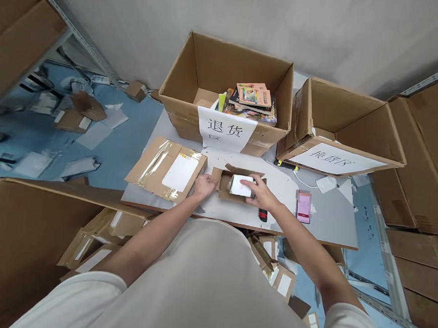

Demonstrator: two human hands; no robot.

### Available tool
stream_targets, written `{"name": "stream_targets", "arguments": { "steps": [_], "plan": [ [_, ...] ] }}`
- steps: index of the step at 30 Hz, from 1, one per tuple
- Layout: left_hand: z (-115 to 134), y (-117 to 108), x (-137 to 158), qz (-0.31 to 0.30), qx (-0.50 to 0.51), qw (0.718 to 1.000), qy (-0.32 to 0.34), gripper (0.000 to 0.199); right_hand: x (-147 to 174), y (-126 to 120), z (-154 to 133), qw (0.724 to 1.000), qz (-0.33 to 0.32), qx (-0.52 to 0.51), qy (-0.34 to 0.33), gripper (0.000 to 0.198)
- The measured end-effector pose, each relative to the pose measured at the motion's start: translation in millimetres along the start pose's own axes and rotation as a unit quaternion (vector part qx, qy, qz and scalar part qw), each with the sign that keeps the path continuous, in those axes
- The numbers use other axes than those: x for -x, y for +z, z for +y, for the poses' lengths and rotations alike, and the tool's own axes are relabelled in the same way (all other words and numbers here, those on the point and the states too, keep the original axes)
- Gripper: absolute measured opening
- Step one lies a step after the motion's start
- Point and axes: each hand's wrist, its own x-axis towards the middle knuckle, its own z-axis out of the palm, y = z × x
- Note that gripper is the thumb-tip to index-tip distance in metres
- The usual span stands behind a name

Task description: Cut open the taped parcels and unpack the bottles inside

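A small cardboard box (235, 198) lies opened on the table with its flaps spread. My left hand (204, 186) is closed at its left end, pinching a cardboard flap (216, 174). Inside the opening sits a small white box (241, 185), with the fingers of my right hand (261, 192) around its right side. A red and black box cutter (263, 215) rests just below my right hand. Left of my left hand lies a larger taped cardboard parcel (165, 170) with a white label.
Two large open cartons stand behind: the left carton (181, 111) contains books (252, 98), the right carton (361, 130) bears a paper sign. A phone (303, 206) lies at right, a yellow-black tool (286, 165) near the cartons. Parcels fill a big carton (41, 210) lower left.
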Motion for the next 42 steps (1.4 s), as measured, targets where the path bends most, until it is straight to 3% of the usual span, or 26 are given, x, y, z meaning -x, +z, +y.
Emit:
{"name": "stream_targets", "arguments": {
  "steps": [6,10,14,18,20,22,24,25,27,29,31,34,38,42],
  "plan": [
    [14,8,-4,0.051,-0.047,0.997,0.046,0.019,0,-8,2,0.997,0.07,-0.02,0.021,0.064],
    [25,12,-17,0.075,-0.064,0.993,0.06,0.023,3,-45,-10,0.987,0.159,-0.001,0.018,0.059],
    [38,15,-40,0.09,-0.065,0.992,0.059,0.026,19,-89,-32,0.969,0.239,0.039,0.056,0.058],
    [58,21,-64,0.09,-0.043,0.994,0.048,0.014,47,-104,-58,0.952,0.285,0.067,0.093,0.064],
    [65,20,-64,0.079,-0.028,0.996,0.044,0.018,61,-94,-67,0.948,0.293,0.068,0.106,0.065],
    [66,13,-49,0.077,-0.011,0.996,0.053,0.036,73,-73,-72,0.946,0.294,0.054,0.123,0.063],
    [57,4,-18,0.082,0.009,0.991,0.109,0.05,79,-44,-73,0.945,0.291,0.023,0.148,0.06],
    [49,0,1,0.075,0.016,0.983,0.167,0.053,79,-28,-72,0.943,0.289,0.006,0.161,0.059],
    [32,-3,42,-0.01,-0.007,0.959,0.285,0.06,74,5,-69,0.939,0.284,-0.021,0.192,0.058],
    [16,6,73,-0.127,-0.058,0.93,0.341,0.086,63,36,-68,0.933,0.277,-0.027,0.229,0.057],
    [5,22,85,-0.151,-0.086,0.931,0.322,0.101,50,64,-69,0.925,0.262,-0.018,0.274,0.057],
    [-1,43,74,-0.122,-0.075,0.955,0.259,0.085,34,93,-73,0.913,0.234,-0.006,0.335,0.059],
    [-5,39,47,-0.169,-0.052,0.952,0.249,0.064,30,99,-76,0.926,0.198,-0.043,0.318,0.062],
    [-7,25,40,-0.217,-0.052,0.94,0.257,0.065,27,71,-68,0.963,0.097,-0.013,0.251,0.069]
  ]
}}
